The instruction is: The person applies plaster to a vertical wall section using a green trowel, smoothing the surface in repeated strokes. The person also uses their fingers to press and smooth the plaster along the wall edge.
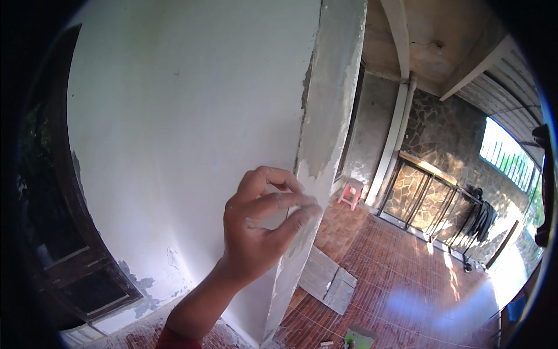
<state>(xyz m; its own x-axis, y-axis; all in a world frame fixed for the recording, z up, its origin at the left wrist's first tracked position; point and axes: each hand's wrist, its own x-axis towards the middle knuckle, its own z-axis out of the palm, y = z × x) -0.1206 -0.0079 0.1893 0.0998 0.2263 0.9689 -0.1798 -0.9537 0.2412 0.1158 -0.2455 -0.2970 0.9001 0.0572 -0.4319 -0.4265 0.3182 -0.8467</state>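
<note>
As the left hand [261, 218] hovers in front of the white wall [197, 87], its fingers and thumb curl close together next to the grey strip [334, 87] on the wall's corner. That strip runs up the corner, and its sides look rough and chipped. It is hard to tell if the fingertips touch it, or if they pinch something small. The right hand cannot be seen, so nobody can tell what it does. Soft, slow fingers would likely work best here, because a hard push might break bits off the edge. At the bottom rim, a green thing [362, 341] has grey stuff [365, 331] on it. It may be a tray, but part is cut off. Past it, a grey board [328, 282] lies on the red floor [395, 267].
</note>
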